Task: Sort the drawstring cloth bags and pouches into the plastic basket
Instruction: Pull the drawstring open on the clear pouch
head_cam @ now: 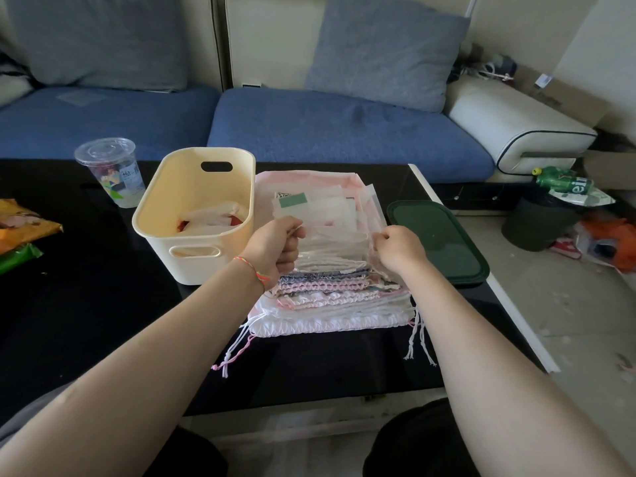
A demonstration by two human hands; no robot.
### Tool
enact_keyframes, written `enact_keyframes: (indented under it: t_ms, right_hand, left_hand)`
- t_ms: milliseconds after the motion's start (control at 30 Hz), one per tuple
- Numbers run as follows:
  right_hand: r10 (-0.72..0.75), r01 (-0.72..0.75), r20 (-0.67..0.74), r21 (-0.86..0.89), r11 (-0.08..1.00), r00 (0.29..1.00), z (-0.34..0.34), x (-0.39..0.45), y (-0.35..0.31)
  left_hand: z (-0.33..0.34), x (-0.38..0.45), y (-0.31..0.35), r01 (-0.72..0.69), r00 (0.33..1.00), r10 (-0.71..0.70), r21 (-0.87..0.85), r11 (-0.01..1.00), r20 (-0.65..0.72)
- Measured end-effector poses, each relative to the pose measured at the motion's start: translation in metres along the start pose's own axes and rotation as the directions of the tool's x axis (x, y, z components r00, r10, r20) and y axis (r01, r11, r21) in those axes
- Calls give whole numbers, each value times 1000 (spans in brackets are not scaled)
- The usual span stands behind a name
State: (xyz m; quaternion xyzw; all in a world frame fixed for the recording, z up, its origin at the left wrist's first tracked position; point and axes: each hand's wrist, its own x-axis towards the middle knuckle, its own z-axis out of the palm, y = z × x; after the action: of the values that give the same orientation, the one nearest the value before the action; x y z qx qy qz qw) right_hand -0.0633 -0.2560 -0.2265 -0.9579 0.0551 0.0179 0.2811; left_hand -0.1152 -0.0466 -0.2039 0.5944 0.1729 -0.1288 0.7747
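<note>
A stack of drawstring cloth bags and pouches (327,294) lies on the black table, white and pink, with cords hanging off the front corners. Above the stack a sheer white pouch (335,237) is stretched between my hands. My left hand (278,241) pinches its left edge and my right hand (395,247) pinches its right edge. The cream plastic basket (161,215) stands just left of the stack, with a few white and red pouches (213,218) lying inside.
A dark green lid (440,239) lies right of the stack near the table edge (481,270). A clear plastic cup (112,173) stands behind the basket on the left. Snack packets (20,225) lie at the far left. A blue sofa (327,129) runs behind the table.
</note>
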Motion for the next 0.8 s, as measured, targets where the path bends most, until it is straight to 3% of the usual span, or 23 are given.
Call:
enact_keyframes:
  t_ms: [67, 133, 200, 300, 367, 500, 567, 700, 800]
  right_hand:
    - [145, -142, -123, 35, 989, 982, -4, 2, 3]
    - [278, -251, -141, 184, 950, 950, -8, 4, 5]
    - [341, -305, -44, 354, 884, 939, -10, 5, 2]
    - [334, -357, 134, 457, 815, 933, -14, 0, -10]
    - [287, -351, 206, 442, 825, 935, -19, -8, -18]
    - [222, -278, 242, 227, 933, 944, -21, -11, -17]
    - [201, -278, 290, 255, 926, 936, -18, -7, -13]
    - [128, -234, 294, 361, 903, 947, -17, -6, -7]
    - [70, -105, 113, 347, 932, 991, -16, -4, -6]
  left_hand:
    - [0, 1, -2, 30, 998, -31, -22, 999, -48]
    - [-1, 1, -3, 50, 994, -54, -54, 997, -90]
    - [-3, 1, -3, 56, 990, -63, -61, 997, -129]
    - [-1, 1, 2, 46, 988, -47, -15, 999, -144]
    - [1, 2, 5, 10, 992, -6, 31, 999, -126]
    - [6, 1, 4, -81, 985, 103, 158, 984, -135]
    - [5, 4, 0, -145, 961, 197, 258, 955, -192]
    - [-3, 8, -10, -156, 866, 435, 694, 702, -246]
    - [-6, 10, -18, -137, 834, 522, 849, 511, -180]
